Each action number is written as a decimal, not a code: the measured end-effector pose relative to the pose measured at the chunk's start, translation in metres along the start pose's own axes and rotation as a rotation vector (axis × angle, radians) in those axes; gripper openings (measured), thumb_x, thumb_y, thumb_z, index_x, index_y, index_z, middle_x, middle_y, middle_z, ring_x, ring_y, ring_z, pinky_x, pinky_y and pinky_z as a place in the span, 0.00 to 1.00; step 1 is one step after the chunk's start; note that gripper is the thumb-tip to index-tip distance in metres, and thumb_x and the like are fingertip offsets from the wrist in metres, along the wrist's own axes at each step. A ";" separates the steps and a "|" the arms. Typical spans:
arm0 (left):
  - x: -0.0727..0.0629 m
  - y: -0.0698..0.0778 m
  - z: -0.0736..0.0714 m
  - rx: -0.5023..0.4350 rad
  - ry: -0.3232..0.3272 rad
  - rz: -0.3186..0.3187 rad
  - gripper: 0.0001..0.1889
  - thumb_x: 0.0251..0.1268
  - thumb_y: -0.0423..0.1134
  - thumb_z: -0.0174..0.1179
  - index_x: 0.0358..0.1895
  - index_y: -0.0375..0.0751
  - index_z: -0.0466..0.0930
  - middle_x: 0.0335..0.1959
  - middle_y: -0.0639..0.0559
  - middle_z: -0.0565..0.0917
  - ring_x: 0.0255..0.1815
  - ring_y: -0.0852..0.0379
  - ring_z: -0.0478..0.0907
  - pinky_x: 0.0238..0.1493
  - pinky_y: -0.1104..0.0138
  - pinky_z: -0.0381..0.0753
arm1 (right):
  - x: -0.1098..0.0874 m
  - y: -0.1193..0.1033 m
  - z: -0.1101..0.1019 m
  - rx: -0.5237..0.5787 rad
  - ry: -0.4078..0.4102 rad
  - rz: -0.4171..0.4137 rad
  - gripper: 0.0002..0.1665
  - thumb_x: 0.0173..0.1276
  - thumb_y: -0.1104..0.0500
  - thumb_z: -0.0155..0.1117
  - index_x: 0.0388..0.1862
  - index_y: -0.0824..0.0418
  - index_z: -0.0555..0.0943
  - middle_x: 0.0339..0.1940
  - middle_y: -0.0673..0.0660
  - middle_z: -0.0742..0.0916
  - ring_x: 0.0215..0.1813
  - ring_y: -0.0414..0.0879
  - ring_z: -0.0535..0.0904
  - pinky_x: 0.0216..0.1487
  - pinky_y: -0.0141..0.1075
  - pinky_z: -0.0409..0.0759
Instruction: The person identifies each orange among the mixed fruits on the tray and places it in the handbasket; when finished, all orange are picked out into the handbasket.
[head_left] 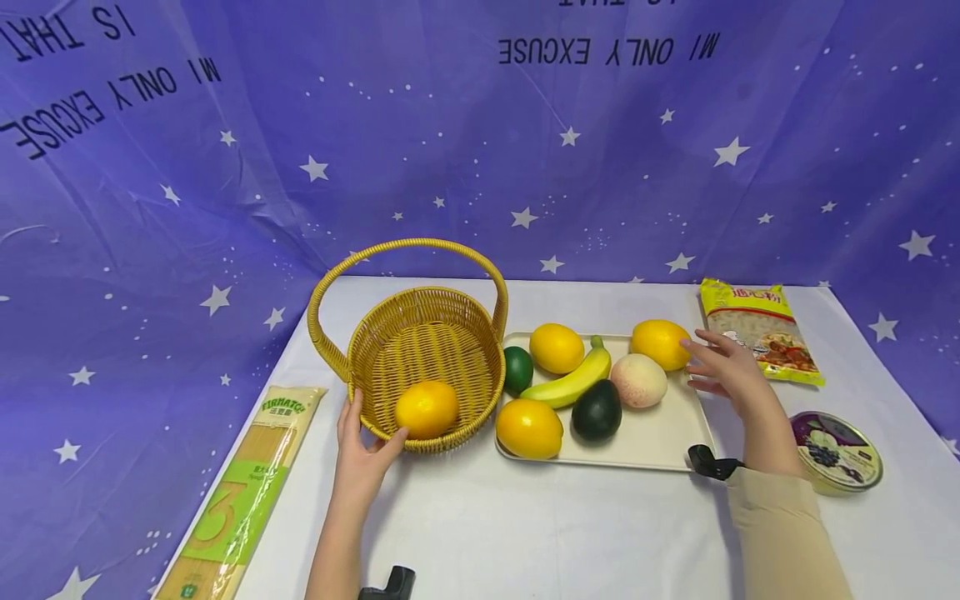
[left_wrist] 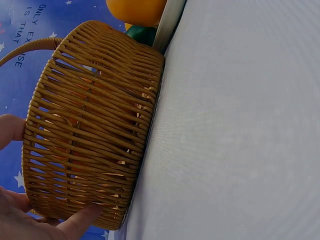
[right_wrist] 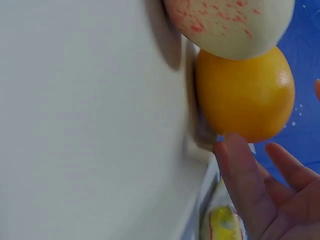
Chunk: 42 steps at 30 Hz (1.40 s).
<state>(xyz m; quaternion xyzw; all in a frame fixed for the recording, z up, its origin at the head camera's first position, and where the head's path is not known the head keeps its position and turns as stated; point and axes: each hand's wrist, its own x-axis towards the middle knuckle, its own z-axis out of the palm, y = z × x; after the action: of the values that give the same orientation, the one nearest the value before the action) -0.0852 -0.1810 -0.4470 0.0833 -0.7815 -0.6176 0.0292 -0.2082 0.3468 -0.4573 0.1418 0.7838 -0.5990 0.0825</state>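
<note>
My left hand (head_left: 363, 458) holds the near left rim of a wicker basket (head_left: 431, 293), thumb at the rim and fingers against the outer weave (left_wrist: 90, 125). One orange-yellow fruit (head_left: 427, 409) lies inside the basket. My right hand (head_left: 731, 372) reaches over the right end of a cream tray (head_left: 660, 437), fingers spread and fingertips right at another orange-yellow fruit (head_left: 658, 343). In the right wrist view the fingers stand beside that fruit (right_wrist: 245, 95), not wrapped round it. Next to it on the tray sits a pinkish-white peach (head_left: 639, 381).
Also on the tray are a banana (head_left: 573, 382), a dark avocado (head_left: 597, 411), a green fruit (head_left: 517, 370) and two more orange-yellow fruits (head_left: 557, 348). A spaghetti pack (head_left: 240, 492) lies left; a yellow food bag (head_left: 761, 329) and a round tin (head_left: 836, 454) are right.
</note>
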 end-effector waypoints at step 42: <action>0.001 -0.002 0.000 0.015 0.006 -0.014 0.51 0.62 0.37 0.66 0.79 0.48 0.37 0.77 0.44 0.31 0.76 0.41 0.37 0.67 0.48 0.63 | -0.018 -0.045 0.037 0.038 0.109 -0.057 0.57 0.61 0.39 0.67 0.77 0.64 0.52 0.69 0.69 0.63 0.35 0.31 0.77 0.45 0.36 0.83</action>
<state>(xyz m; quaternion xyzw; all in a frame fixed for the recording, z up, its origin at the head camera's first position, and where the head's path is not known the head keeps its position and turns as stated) -0.0855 -0.1817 -0.4493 0.0908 -0.7855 -0.6116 0.0269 -0.2071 0.2983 -0.4203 0.1534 0.7791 -0.6075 0.0200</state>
